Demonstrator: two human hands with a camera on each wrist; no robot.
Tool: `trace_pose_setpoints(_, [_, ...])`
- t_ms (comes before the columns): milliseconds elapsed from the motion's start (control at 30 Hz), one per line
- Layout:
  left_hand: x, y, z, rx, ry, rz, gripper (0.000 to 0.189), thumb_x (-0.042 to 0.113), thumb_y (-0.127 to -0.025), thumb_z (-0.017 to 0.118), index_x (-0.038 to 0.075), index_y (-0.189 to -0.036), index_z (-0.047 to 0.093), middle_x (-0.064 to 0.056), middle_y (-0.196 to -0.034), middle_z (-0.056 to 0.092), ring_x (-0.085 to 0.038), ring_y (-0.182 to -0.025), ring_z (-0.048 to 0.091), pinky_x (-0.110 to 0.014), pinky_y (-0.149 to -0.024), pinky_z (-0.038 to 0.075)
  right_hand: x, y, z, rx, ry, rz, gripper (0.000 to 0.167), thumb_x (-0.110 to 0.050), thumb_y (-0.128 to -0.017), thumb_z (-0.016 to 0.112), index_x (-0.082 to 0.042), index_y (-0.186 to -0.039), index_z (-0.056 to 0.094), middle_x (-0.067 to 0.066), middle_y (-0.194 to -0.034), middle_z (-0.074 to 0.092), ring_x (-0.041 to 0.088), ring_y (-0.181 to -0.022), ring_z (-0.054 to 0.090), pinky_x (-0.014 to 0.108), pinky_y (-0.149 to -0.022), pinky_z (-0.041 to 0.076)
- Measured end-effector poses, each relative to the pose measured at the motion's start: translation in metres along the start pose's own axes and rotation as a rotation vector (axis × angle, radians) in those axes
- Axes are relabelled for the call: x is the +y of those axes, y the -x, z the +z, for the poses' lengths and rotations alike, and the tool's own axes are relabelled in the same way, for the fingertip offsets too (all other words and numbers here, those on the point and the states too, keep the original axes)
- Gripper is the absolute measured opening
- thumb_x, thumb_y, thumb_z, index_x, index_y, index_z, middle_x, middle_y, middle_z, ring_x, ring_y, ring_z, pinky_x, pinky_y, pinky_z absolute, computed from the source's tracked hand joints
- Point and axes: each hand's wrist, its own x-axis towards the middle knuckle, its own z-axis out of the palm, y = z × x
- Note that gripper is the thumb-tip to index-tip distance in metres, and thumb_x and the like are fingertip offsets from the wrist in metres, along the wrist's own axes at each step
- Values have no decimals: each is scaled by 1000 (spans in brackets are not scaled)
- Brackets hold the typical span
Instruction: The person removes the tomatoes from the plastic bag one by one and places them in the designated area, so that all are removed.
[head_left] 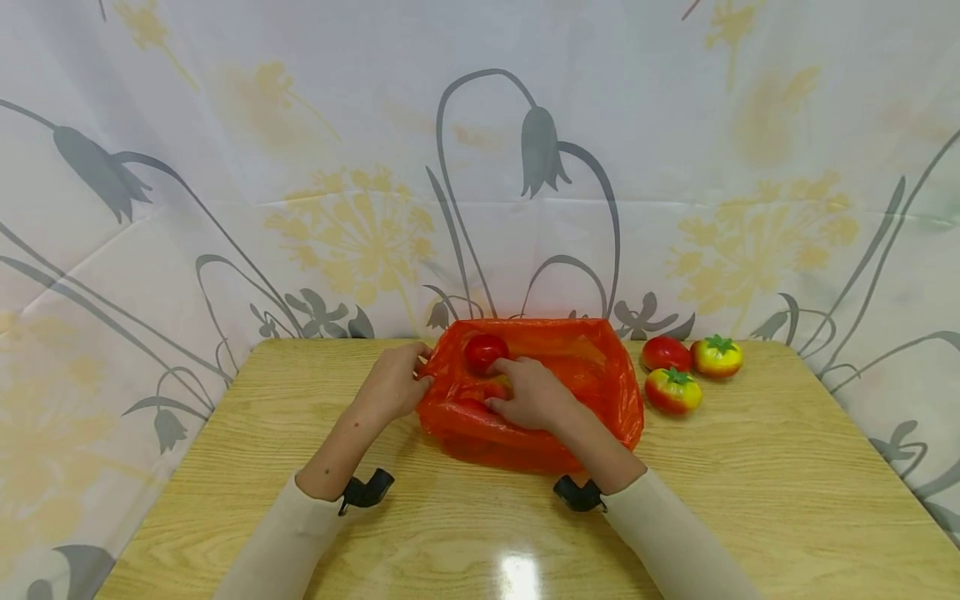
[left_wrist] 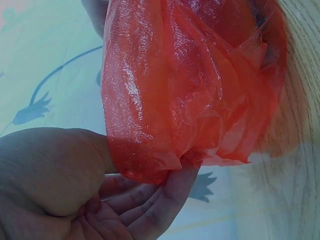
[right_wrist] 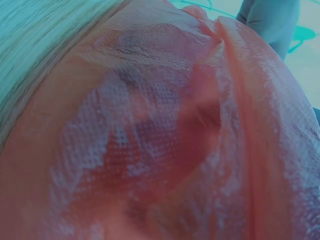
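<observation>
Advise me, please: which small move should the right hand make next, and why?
Perhaps ease the right hand, empty, out of the translucent red plastic bag: it reaches to a glossy red-and-yellow fruit inside, while three shiny rounded fruits lie outside, rightward, and the left hand pinches the bag's edge.

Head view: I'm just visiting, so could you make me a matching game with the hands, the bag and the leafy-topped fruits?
1. Left hand
2. Right hand
3. Red bag
4. Leafy-topped fruits

A. inside the bag
B. red and yellow, right of the bag
C. holds the bag's left edge
D. thin, see-through, open-topped

Pairs: 1-C, 2-A, 3-D, 4-B
</observation>
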Motion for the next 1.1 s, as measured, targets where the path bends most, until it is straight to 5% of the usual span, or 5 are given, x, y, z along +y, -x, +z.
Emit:
trace_pose_setpoints(400, [0,0,0,0,1,-2,30,4,-95,74,-2,-124,69,-15,-98,75,-25,-81,70,-31,-65,61,1,1,3,-4,0,9,50,-26,-91,85,-8,-134,66,8,-115,68,25,-102,59,45,-95,58])
trace_pose_setpoints(1100, [1,1,-1,1,-2,-8,29,3,-95,73,-2,-123,68,-15,-98,75,-24,-79,69,-31,-64,61,0,3,-2,-8,-7,37,58,-25,-87,88,-13,-138,64,8,-127,65,26,-112,58,49,-99,57])
